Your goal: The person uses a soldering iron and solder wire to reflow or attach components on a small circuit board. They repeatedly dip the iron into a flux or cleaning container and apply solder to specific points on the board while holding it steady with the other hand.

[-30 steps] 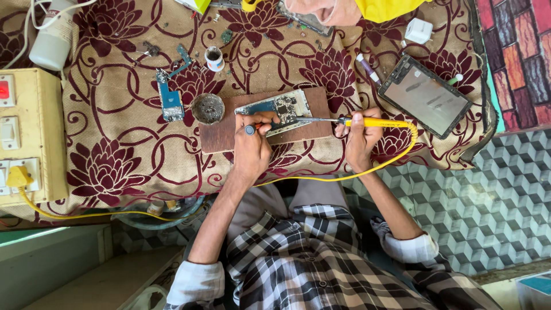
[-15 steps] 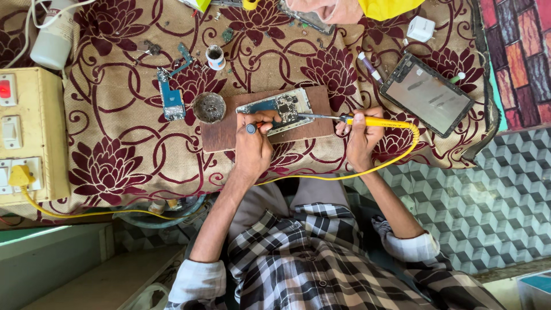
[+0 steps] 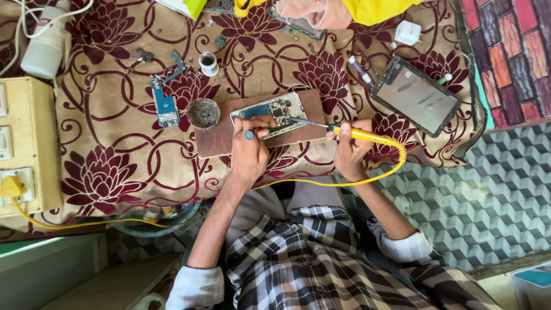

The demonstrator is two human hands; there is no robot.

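A phone circuit board (image 3: 274, 110) lies on a brown wooden block (image 3: 221, 138) on the floral cloth. My left hand (image 3: 249, 152), a ring on one finger, presses down on the board's near edge. My right hand (image 3: 350, 146) grips a yellow-handled soldering iron (image 3: 367, 136). Its metal tip reaches left and touches the right part of the board. The iron's yellow cord (image 3: 344, 182) loops back under my right wrist.
Left of the block sit a round tin (image 3: 204, 113), a blue board piece (image 3: 165, 106) and a small white pot (image 3: 208, 63). A dark-screened phone (image 3: 422, 95) lies at right, a cream socket box (image 3: 23, 143) at left. Another person's hand (image 3: 310, 11) shows at the top.
The iron tip has stayed on the board, and my right hand has shifted only slightly. My left hand keeps holding the board down.
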